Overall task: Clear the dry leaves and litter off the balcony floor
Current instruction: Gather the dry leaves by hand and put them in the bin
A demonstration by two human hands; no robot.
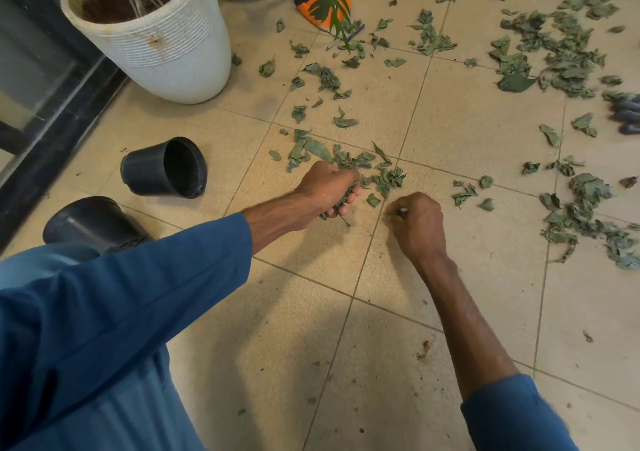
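Dry grey-green leaves (547, 48) lie scattered over the beige floor tiles (467, 131), thickest at the far right and in a small heap (349, 161) at the centre. My left hand (325, 190) grips a bunch of these leaves right at the near edge of that heap. My right hand (417, 222) is just to its right, low on the tile, fingers curled and pinching a small leaf bit against the floor. Both arms wear blue sleeves.
A tall white planter (166, 41) stands at the far left. Two black plastic pots lie tipped over, one (166, 168) beside the planter and one (90, 223) by my knee. An orange painted pot (323, 8) sits at the back. A dark door frame (45, 131) runs along the left.
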